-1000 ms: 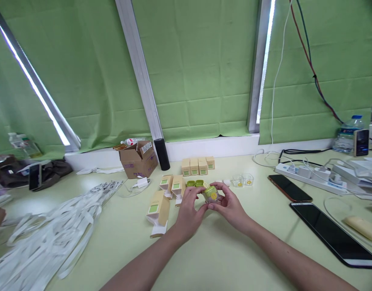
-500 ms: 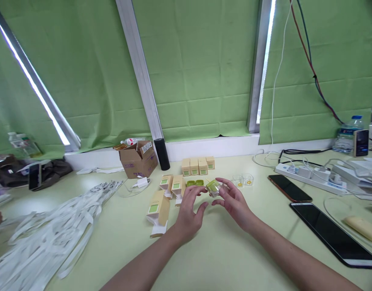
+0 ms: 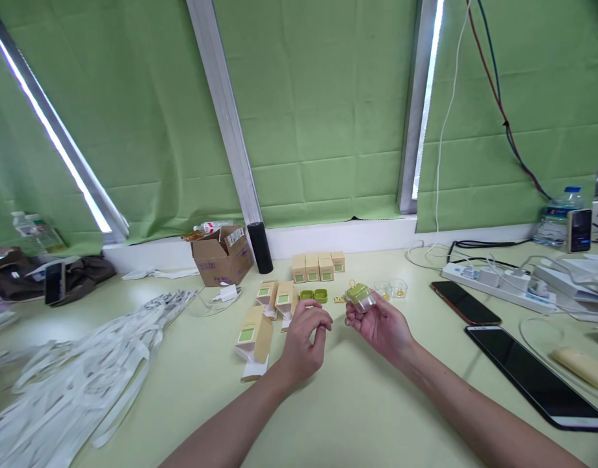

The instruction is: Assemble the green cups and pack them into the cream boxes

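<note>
My right hand (image 3: 384, 328) holds a small clear box with a green lid (image 3: 361, 296), lifted above the table and tilted. A small yellow loop stands on the lid. To its left, my left hand (image 3: 305, 343) is loosely closed, its fingers curled toward the thumb and nothing visible in them. Just beyond it are green open trays (image 3: 320, 296) and small yellow pieces (image 3: 338, 299). Clear containers with yellow bits inside (image 3: 398, 288) stand behind my right hand. Near my left hand lie opened cardboard boxes with green windows (image 3: 254, 335).
Several small closed boxes (image 3: 312, 268) stand at the back. A brown carton (image 3: 223, 257) and a black cylinder (image 3: 260, 248) are behind left. White straps (image 3: 99, 370) spread over the left side. A power strip (image 3: 498, 286), phone (image 3: 465, 302) and tablet (image 3: 537, 374) lie at right.
The small box with the green lid has moved right and slightly up, with my right hand now turned under it. My left hand has drawn away from it and curled its fingers.
</note>
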`<control>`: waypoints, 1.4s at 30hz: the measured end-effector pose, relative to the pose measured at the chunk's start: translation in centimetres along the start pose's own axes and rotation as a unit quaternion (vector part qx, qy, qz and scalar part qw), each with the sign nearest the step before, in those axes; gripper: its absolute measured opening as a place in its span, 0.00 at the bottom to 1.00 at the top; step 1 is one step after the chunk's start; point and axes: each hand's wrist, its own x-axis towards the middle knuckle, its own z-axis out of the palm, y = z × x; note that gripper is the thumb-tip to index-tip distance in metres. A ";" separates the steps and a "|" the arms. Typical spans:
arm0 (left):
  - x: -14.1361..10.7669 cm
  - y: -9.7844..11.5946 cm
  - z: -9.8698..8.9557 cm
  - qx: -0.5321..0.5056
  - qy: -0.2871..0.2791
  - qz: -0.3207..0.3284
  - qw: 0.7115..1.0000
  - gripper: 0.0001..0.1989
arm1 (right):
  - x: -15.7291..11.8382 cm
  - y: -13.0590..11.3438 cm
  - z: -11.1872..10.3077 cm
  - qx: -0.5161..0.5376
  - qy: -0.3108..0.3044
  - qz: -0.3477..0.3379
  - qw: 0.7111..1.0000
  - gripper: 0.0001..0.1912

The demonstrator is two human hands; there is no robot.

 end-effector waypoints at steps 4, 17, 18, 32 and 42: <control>0.0 0.0 -0.1 0.019 -0.038 -0.045 0.998 0.11 | 0.2 0.0 -0.2 0.009 0.007 0.003 1.000 0.09; -0.3 0.1 0.0 0.031 -0.073 -0.164 0.983 0.07 | -0.4 -0.2 0.1 -0.029 -0.004 0.007 1.000 0.16; -0.3 0.0 0.0 0.027 -0.071 -0.166 0.983 0.07 | -0.5 -0.3 0.2 -0.041 -0.005 0.010 0.999 0.17; -0.3 -1.0 1.0 -0.068 -0.047 -0.247 0.965 0.23 | -1.2 1.7 0.7 -0.384 -0.016 -0.118 0.915 0.25; 0.0 -1.3 1.0 -0.233 -0.025 -0.330 0.914 0.32 | -1.0 2.1 -0.4 -0.596 -0.028 -0.177 0.783 0.34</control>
